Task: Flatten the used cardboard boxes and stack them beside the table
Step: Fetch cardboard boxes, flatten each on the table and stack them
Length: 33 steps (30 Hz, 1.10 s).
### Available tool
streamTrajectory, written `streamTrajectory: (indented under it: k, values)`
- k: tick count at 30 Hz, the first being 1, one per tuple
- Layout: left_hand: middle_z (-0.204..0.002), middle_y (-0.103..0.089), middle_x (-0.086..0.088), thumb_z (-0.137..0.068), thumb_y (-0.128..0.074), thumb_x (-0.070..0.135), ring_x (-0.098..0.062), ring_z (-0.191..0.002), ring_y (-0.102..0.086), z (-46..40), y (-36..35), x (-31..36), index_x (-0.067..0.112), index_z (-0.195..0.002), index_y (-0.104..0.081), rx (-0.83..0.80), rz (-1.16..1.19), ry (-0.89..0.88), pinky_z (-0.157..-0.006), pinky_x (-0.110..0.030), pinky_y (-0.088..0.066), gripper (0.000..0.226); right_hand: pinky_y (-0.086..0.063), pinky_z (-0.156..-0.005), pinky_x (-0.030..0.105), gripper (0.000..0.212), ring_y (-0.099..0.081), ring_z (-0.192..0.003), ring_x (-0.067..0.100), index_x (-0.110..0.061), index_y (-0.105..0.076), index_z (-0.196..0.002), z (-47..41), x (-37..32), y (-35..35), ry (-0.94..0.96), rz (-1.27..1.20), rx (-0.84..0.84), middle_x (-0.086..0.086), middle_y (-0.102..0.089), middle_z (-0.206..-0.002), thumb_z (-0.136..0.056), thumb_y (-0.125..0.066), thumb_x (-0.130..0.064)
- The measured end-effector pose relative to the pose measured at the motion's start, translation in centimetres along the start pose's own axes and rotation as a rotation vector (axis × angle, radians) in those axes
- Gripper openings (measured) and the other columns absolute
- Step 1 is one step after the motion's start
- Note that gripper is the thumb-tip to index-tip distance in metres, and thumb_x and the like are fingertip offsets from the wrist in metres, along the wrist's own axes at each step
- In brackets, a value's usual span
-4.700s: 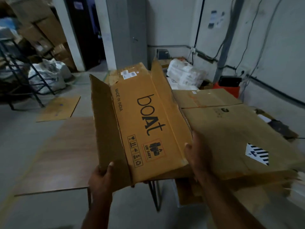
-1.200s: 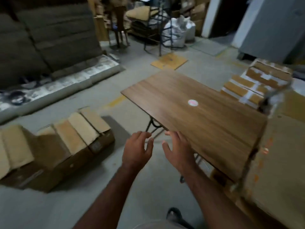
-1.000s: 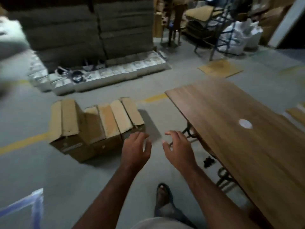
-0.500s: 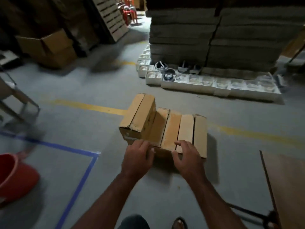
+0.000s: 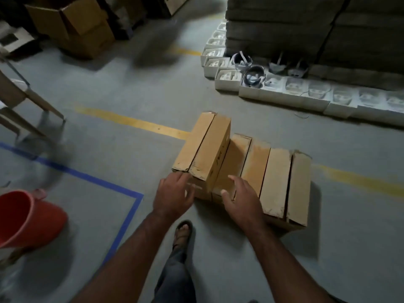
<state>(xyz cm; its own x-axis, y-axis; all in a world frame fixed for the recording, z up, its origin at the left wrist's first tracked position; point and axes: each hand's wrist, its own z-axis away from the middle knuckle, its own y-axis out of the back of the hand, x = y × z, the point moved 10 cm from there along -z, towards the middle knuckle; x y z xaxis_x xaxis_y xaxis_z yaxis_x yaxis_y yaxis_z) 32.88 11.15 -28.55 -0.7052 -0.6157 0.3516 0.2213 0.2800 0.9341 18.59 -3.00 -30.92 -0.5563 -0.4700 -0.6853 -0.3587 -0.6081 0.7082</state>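
Three brown cardboard boxes stand side by side on the grey floor. The left box point(image 5: 204, 147) is taller than the middle box point(image 5: 247, 162) and the right box point(image 5: 288, 182). My left hand point(image 5: 173, 196) reaches to the near left corner of the tall box with relaxed fingers and holds nothing. My right hand point(image 5: 241, 196) hovers over the near end of the middle box, fingers spread and slightly bent, gripping nothing. Whether either hand touches the cardboard is unclear.
A red bucket point(image 5: 26, 217) lies at the left. Blue tape point(image 5: 91, 178) and a yellow line point(image 5: 135, 122) mark the floor. White trays point(image 5: 306, 92) line a tall cardboard stack point(image 5: 317, 31) at the back right. An open carton point(image 5: 72, 25) stands back left.
I have turned away from the table and the flattened boat box and walked to the boxes on the floor. Both empty hands have come down close to their near ends.
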Motion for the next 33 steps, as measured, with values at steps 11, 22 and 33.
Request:
streamTrajectory:
  k: [11,22,33]
  values:
    - [-0.132,-0.056,-0.023,-0.090,-0.073,0.033,-0.040,-0.120,-0.057,-19.8,-26.8,-29.4,0.001,-0.129,-0.054,-0.530,0.255,0.666,-0.098,-0.042,-0.048,0.055,-0.043,-0.098,0.032,0.057,-0.054,-0.131,0.028,-0.013,-0.043,-0.151,-23.4,12.6,-25.6,-0.832,-0.264,-0.253,0.009,-0.053,-0.149,-0.102,-0.059,-0.039]
    - [-0.110,-0.066,0.003,-0.081,-0.083,0.043,-0.019,-0.098,-0.070,-22.5,-28.2,-28.8,0.027,-0.113,-0.043,-0.315,0.882,0.729,-0.074,-0.045,-0.062,0.053,-0.054,-0.078,0.025,0.075,-0.061,-0.106,0.013,-0.022,-0.043,-0.133,-26.5,13.1,-27.1,-0.887,-0.572,0.284,-0.007,-0.058,-0.121,-0.077,-0.086,-0.048]
    - [-0.109,-0.067,0.009,-0.076,-0.088,0.037,-0.016,-0.103,-0.069,-22.9,-8.5,-8.7,0.034,-0.106,-0.048,-0.393,1.005,0.331,-0.082,-0.050,-0.062,0.051,-0.064,-0.079,0.046,0.081,-0.069,-0.103,0.017,-0.026,-0.044,-0.127,-12.3,3.8,-3.3,-0.807,-0.593,0.672,-0.001,-0.067,-0.122,-0.067,-0.085,-0.063]
